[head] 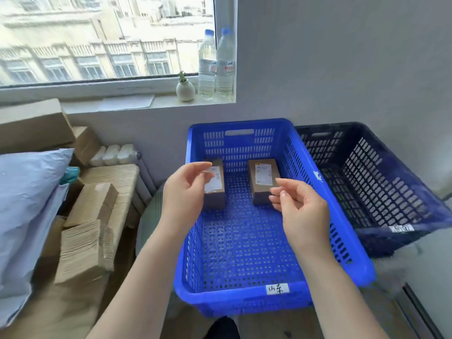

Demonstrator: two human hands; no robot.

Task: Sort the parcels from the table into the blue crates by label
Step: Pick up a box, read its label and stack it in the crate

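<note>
Beyond empty hands (pixel 186 192), two parcels (pixel 263 179), seemingly untouched

Two small brown cardboard parcels (pixel 215 185) (pixel 263 179) are lying side by side in the bright blue perforated plastic crate (pixel 244 302), the dark navy slatted crate (pixel 381 182) sitting right of it.

Bright blue perforated crate (pixel 244 299); brown parcels (pixel 263 179), white labels; darker navy crate (pixel 367 167).

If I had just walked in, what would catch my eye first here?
The bright blue crate in the middle, with two small brown parcels lying side by side at its far end. Two bare hands hover open over them, holding nothing. A darker crate sits empty to the right.
</note>
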